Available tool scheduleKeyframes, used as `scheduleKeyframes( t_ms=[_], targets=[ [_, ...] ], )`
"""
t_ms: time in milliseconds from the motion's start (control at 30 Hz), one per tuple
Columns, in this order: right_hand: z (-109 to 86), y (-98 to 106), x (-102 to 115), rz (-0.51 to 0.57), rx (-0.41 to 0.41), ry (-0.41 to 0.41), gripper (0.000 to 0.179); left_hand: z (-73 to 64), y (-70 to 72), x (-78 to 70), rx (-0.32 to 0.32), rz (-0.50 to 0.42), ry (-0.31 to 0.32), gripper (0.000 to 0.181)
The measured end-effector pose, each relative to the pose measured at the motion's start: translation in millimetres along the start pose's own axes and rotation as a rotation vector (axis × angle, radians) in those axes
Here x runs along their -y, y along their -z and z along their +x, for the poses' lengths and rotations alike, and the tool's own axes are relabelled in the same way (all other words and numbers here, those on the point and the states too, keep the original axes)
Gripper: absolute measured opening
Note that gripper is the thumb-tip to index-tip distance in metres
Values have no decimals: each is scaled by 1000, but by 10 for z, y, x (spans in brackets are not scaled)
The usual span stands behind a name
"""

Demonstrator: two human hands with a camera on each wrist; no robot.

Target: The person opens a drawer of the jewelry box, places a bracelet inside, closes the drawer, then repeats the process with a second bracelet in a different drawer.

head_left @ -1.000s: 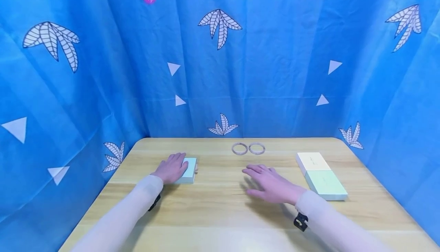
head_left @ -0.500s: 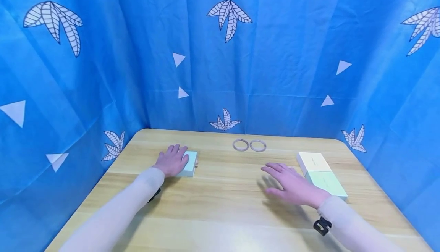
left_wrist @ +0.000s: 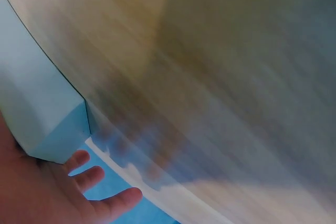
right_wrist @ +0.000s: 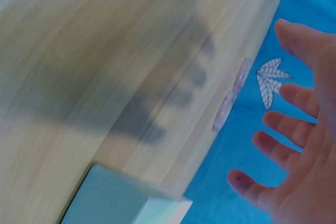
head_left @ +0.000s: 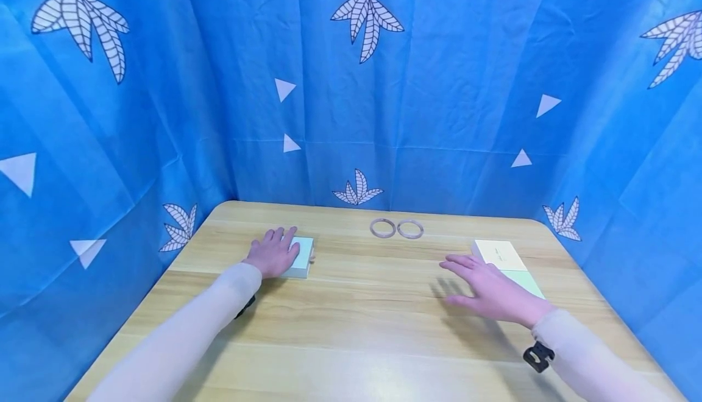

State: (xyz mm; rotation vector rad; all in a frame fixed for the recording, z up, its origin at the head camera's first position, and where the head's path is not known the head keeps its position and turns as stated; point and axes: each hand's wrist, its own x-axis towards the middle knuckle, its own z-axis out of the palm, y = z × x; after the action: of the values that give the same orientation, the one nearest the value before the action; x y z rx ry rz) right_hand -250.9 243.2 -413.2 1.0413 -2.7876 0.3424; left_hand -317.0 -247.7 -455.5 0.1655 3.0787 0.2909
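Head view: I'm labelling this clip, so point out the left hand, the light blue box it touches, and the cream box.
Left hand (head_left: 271, 257), head view: back of the hand.
Light blue box (head_left: 303, 256), head view: its top face.
Cream box (head_left: 500, 255), head view: its top face.

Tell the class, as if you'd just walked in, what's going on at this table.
A person is working bare-handed at a wooden table. Their left hand rests on a pale blue box at the left. The right hand holds nothing, its fingers spread above the table beside a cream box and a green box. Two rings lie side by side near the far edge, with neither hand on them.
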Motion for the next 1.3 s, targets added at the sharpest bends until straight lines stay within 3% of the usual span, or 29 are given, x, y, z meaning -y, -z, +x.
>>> scheduleKeyframes(
  t_ms=[267, 600, 833, 1300],
  targets=[
    [-117, 46, -136, -23, 13, -33, 67, 35, -18, 16, 25, -23, 18, 75],
    [-193, 201, -272, -83, 65, -115, 67, 38, 14, 23, 26, -15, 1, 71],
    [-241, 284, -362, -82, 117, -162, 68, 55, 22, 19, 20, -26, 6, 72],
    [-280, 263, -613, -24, 194, -225, 69, 23, -17, 6, 15, -46, 17, 72]
  ],
)
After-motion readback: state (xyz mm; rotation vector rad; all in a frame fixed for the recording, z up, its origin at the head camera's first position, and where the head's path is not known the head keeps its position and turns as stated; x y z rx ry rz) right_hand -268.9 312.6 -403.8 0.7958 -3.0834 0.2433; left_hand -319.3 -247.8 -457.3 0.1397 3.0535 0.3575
